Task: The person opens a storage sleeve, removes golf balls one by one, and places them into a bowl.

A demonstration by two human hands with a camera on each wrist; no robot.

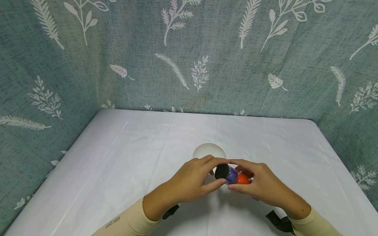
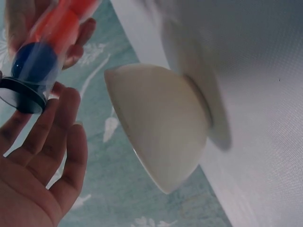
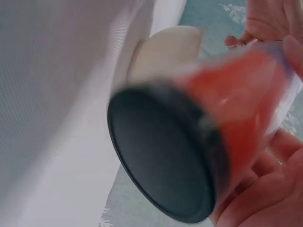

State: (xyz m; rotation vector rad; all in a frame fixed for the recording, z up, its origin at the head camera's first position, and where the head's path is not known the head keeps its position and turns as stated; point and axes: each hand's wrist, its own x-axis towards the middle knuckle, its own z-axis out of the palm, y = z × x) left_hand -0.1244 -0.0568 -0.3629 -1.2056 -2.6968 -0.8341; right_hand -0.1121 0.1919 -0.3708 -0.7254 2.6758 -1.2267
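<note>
Clear plastic cylinder [image 1: 232, 176] with rounded blue and orange contents [image 2: 37, 62], its long axis running crosswise from left hand [image 1: 192, 179] to right hand [image 1: 262, 182].
The left pinches one flat black lid [image 1: 221, 171]; the right grips the orange stretch. Beyond the left, a smooth cream bowl [image 1: 208, 149] stands on the white cloth-covered table [image 1: 138, 147].

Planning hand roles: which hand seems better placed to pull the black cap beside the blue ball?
Probably the left hand: it's at the cap, while the right hand grips the tube farther along.
</note>
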